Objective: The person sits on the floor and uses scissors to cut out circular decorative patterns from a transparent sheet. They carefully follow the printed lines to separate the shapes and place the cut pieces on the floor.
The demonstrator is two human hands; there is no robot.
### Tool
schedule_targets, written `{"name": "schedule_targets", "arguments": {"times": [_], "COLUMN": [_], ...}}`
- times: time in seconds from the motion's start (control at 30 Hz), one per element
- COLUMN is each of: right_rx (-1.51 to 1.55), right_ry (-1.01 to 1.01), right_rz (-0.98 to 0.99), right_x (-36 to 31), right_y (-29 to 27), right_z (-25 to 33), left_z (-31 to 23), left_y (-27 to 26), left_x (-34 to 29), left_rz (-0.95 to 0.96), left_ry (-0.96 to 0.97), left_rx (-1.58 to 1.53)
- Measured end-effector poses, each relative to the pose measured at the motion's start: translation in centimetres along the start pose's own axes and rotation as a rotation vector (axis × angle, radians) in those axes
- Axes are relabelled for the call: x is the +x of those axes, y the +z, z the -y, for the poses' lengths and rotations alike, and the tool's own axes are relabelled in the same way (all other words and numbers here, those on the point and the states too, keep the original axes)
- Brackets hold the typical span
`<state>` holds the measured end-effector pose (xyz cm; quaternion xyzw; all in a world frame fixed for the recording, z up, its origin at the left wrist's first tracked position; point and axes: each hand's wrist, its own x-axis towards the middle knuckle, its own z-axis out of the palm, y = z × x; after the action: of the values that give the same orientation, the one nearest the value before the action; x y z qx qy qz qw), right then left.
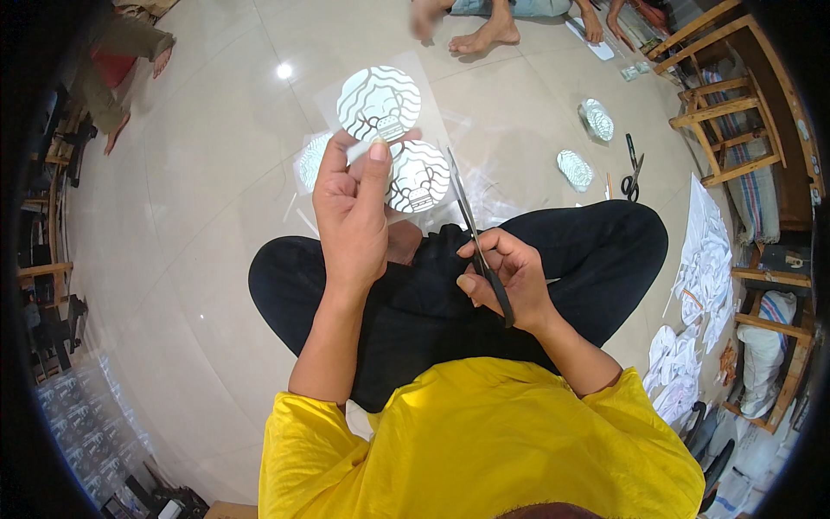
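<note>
My left hand pinches a clear plastic sheet between thumb and fingers, raised above my crossed legs. Two round white pieces with dark wavy line drawings are on the sheet, an upper circle and a lower circle. My right hand is closed round the handles of black-handled scissors. The blades point up and away from me, close to the right edge of the lower circle. Whether they touch the sheet, I cannot tell.
Clear offcuts and round cut pieces lie on the tiled floor. Rightward are two piles of cut pieces, other scissors, crumpled white scraps and wooden stools. Other people's bare feet show at the far side.
</note>
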<state>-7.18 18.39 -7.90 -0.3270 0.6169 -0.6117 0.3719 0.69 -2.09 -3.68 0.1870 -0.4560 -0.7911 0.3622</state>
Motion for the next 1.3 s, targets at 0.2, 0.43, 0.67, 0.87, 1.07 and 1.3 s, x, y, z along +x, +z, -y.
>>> {"name": "schedule_targets", "arguments": {"times": [0.2,0.43,0.67,0.87,1.07,1.3], "right_rx": [0.002,-0.062,-0.065,-0.066,-0.023,-0.015], "right_ry": [0.006,0.023,0.054,0.11,0.027,0.061], "right_rz": [0.009,0.036,0.017,0.003,-0.025,-0.043], "right_x": [0.1,0.1,0.0,-0.2,0.6,0.6], "right_y": [0.0,-0.1,0.0,0.0,0.1,-0.2], "right_z": [0.1,0.6,0.7,0.9,1.1,0.7], "left_z": [0.0,0.0,0.2,0.1,-0.3,0.0], "left_y": [0.1,0.1,0.0,0.3,0.8,0.8], "left_x": [-0.1,-0.1,-0.1,-0.1,-0.6,-0.8], "left_rz": [-0.006,-0.003,-0.023,-0.027,-0.013,0.022], "left_ry": [0.0,0.012,0.022,0.008,-0.083,-0.067], "left_rx": [-0.007,0.007,0.013,-0.032,-0.027,-0.044]}}
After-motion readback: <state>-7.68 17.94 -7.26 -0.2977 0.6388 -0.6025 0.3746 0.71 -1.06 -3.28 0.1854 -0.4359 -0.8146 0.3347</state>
